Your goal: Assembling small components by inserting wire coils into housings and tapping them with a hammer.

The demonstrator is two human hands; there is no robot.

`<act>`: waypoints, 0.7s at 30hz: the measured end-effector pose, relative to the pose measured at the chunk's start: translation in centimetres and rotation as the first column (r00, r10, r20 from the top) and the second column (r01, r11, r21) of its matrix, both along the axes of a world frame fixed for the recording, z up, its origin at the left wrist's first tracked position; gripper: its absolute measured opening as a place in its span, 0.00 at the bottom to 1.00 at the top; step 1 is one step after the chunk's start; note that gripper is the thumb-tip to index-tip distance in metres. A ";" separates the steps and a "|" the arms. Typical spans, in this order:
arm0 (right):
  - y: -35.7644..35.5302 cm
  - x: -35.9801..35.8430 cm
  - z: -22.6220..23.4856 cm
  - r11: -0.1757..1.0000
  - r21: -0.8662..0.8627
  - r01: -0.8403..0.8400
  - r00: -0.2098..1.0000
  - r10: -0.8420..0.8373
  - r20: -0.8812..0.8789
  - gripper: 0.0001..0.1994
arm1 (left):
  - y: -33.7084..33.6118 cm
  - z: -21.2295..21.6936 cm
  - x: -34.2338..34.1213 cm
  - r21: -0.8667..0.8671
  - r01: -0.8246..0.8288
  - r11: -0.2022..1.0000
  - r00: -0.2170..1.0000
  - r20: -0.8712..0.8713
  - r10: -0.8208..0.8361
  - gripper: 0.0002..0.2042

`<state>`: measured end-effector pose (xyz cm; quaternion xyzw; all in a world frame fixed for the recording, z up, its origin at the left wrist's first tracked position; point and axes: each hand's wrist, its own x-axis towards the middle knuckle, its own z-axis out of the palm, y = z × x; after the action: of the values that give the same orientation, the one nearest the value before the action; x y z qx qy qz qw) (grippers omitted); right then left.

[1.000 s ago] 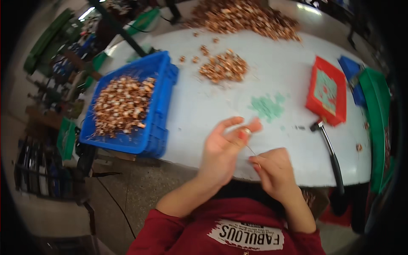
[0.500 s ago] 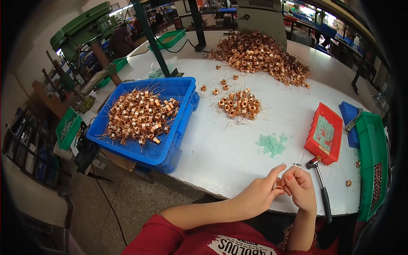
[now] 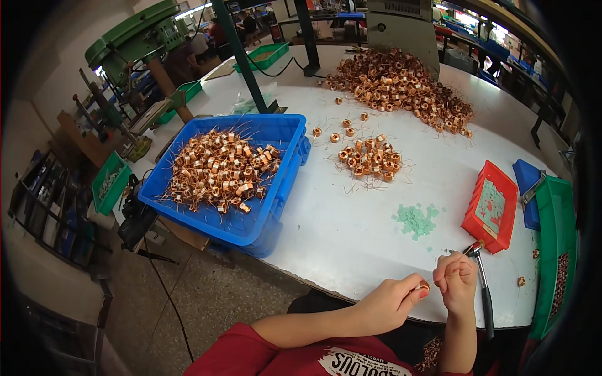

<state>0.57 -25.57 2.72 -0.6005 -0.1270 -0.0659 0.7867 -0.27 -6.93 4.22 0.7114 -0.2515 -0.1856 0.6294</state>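
Note:
My left hand [image 3: 396, 299] is closed around a small copper wire coil [image 3: 424, 286], which shows at its fingertips. Just to its right, my right hand [image 3: 456, 279] is closed in a pinch, apart from the left. A thin strand seems to run from the coil to the right fingers, but what they grip is too small to make out. Beyond the hands lies a loose heap of pale green paper pieces [image 3: 415, 220]. A hammer [image 3: 481, 288] with a black handle lies right beside my right hand.
A blue crate [image 3: 254, 233] full of copper coils stands left. A small coil pile [image 3: 371, 156] and a large heap [image 3: 401, 88] lie farther back. At right are a red tray [image 3: 509, 216] of green pieces and a long green bin [image 3: 547, 250]. A green machine [image 3: 132, 37] stands far left.
My hands have drawn apart; the left has lowered slightly and its raised index finger has folded in. The coil shows more clearly now. The whole view has shifted slightly.

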 end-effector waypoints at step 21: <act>0.2 7.5 -0.7 0.090 -0.925 0.370 0.925 -0.130 0.358 0.08 | 4.8 -1.1 -0.4 -0.177 0.004 0.984 0.921 -0.383 -0.072 0.10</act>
<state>8.03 -25.36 1.98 -0.9689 -0.1058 -0.1551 0.1615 -0.72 -2.10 3.11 0.5982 -0.1511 -0.3123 0.7223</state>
